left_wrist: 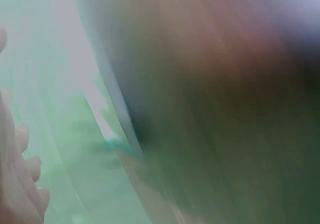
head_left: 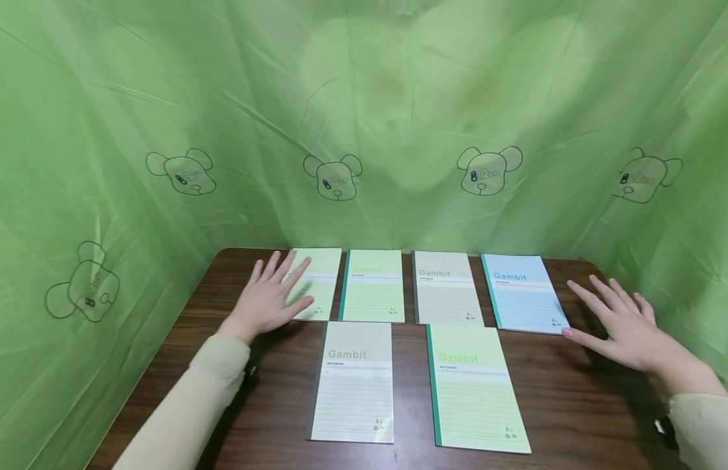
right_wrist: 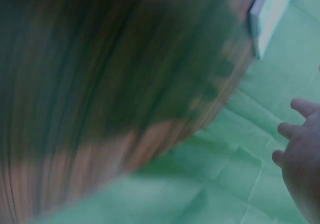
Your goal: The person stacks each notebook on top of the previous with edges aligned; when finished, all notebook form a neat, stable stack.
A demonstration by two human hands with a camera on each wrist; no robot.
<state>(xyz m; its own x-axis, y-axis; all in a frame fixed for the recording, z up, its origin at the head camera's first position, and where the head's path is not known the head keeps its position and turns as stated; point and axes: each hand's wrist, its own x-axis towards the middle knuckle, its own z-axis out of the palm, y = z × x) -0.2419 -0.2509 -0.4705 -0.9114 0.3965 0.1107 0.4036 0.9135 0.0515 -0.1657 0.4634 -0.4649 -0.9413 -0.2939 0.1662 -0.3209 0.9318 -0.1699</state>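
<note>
Pale green paper showed past the spread, nearly straight fingers of the left hand (head_left: 269, 300), which held nothing and lay over the leftmost pale green rectangular paper notebook (head_left: 316, 290); whether it touched the cover was hard to tell, the wrist views being blurred. The right hand (head_left: 628, 329), also spread and without a hold, had its thumb at the near right corner of the light blue, green-spined notebook (head_left: 525, 290). Between those two, a green-spined pale green notebook (head_left: 374, 287) and a dark-spined grey notebook (head_left: 448, 287) completed a back row that seemed done. A second grey notebook (head_left: 353, 391) and a third pale green one (head_left: 475, 398) lay nearer, perhaps left to deal with. Only slim gaps parted the back row, close to the dark wooden table's (head_left: 269, 411) far edge and the green curtain (head_left: 399, 98); wider bare wood flanked the front pair.
</note>
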